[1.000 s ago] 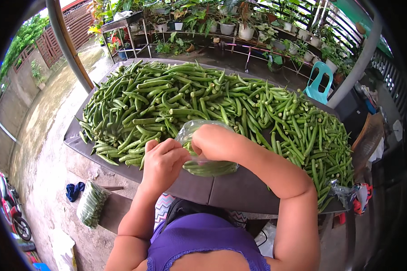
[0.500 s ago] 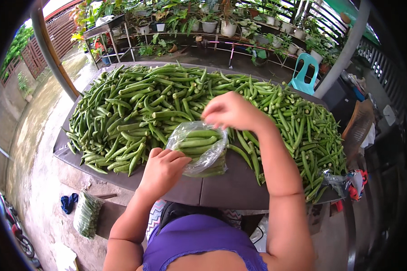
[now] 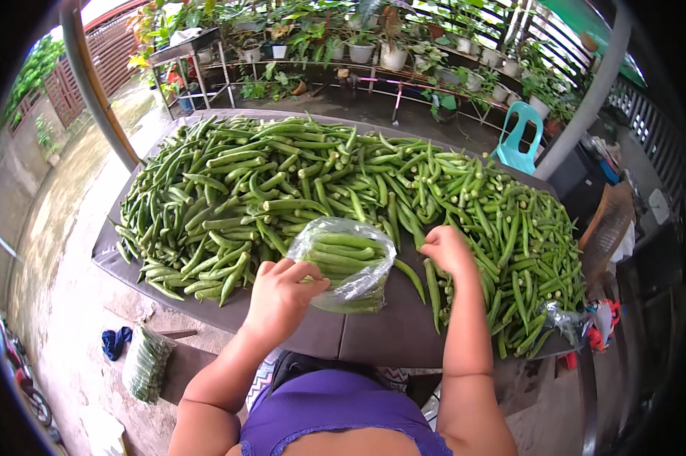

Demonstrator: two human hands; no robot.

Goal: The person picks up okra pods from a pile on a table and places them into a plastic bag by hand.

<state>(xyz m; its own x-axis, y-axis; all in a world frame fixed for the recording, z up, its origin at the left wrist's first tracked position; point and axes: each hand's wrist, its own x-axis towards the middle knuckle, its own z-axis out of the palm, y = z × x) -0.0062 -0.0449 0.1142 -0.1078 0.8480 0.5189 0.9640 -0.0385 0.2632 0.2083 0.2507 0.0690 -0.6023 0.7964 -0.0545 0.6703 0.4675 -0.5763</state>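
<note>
A clear plastic bag [image 3: 353, 289] filled with green okra pods [image 3: 343, 253] rests near the table's front edge, its mouth spread. My left hand [image 3: 284, 292] pinches the bag's left rim between thumb and fingers. To the right of the bag, my right hand [image 3: 449, 249] is low over the table with its fingers closed at the end of an okra pod [image 3: 413, 223]; the fingertips partly hide it. A wide heap of loose okra [image 3: 229, 186] spreads left and behind the bag, and a second heap [image 3: 510, 235] lies at the right.
The okra lies on a dark padded table [image 3: 312, 334]. A filled bag of okra [image 3: 148, 363] stands on a bench at lower left. Crumpled plastic [image 3: 567, 323] sits at the right table edge. Beyond are posts [image 3: 100, 91], a teal chair [image 3: 519, 138] and potted plants [image 3: 360, 52].
My right hand has moved from above the bag's far edge down to the okra at the right. The left hand stays on the bag. The view has shifted slightly.
</note>
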